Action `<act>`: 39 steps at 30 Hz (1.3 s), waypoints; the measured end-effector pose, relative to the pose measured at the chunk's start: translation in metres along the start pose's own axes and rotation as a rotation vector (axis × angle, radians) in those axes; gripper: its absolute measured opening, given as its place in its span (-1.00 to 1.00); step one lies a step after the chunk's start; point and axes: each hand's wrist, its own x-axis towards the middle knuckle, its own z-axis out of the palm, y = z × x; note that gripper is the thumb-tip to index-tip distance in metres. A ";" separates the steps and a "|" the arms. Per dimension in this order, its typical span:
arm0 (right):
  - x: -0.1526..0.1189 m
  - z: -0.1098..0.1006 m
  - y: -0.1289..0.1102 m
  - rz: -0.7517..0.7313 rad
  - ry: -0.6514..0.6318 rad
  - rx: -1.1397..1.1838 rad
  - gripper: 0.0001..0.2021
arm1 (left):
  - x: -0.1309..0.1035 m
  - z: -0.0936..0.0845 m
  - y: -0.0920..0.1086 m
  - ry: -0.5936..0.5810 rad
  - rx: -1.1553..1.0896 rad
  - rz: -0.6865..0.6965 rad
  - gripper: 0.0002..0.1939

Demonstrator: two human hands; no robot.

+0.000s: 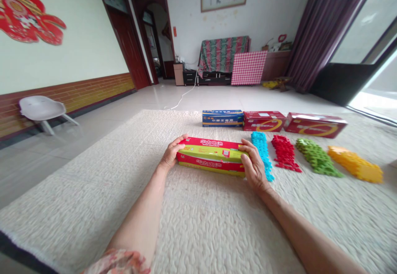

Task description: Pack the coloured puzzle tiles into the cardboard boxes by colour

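Observation:
A long red and yellow-green battery box point(212, 158) is held between my two hands, just over or on the quilted cover. My left hand point(170, 153) grips its left end, with the fingers over the top edge. At the right end my right hand point(254, 164) is closed on the box, thumb on the near side. Close to the right hand lies a row of blue interlocking plastic pieces point(261, 152). Further right are red pieces point(284, 153), green pieces point(318, 157) and yellow pieces point(356, 164). Whether the box touches the cover is unclear.
Behind, a blue battery box point(222, 119), a red box point(263, 121) and another red box point(315, 125) stand in a row on the quilted cover point(102, 183). A white chair point(45, 108) is on the floor at left. A cloth-draped cabinet stands by the far wall.

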 end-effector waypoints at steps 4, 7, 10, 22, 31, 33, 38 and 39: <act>0.000 0.000 -0.001 0.005 -0.009 -0.020 -0.75 | 0.000 0.000 0.001 0.001 -0.002 0.013 -0.29; 0.000 0.001 0.000 -0.007 -0.002 -0.044 -0.75 | 0.001 0.000 0.000 0.018 0.003 0.009 -0.32; 0.000 0.005 0.001 -0.006 0.034 -0.101 -0.73 | 0.004 0.001 -0.004 0.039 -0.019 0.033 -0.36; -0.006 0.019 -0.006 0.106 0.075 -0.001 -0.58 | 0.015 -0.013 -0.011 0.375 -0.016 0.237 -0.61; -0.010 0.031 0.004 0.209 -0.059 -0.017 -0.47 | 0.020 -0.021 -0.022 0.578 0.145 0.281 -0.40; -0.009 0.030 0.007 0.203 -0.067 -0.084 -0.50 | 0.017 -0.022 -0.023 0.646 0.305 0.288 -0.39; -0.010 0.031 0.009 0.159 -0.060 -0.184 -0.56 | 0.006 -0.023 -0.023 0.687 0.607 0.281 -0.50; -0.011 0.032 0.010 0.154 -0.059 -0.186 -0.57 | 0.004 -0.023 -0.023 0.692 0.630 0.273 -0.51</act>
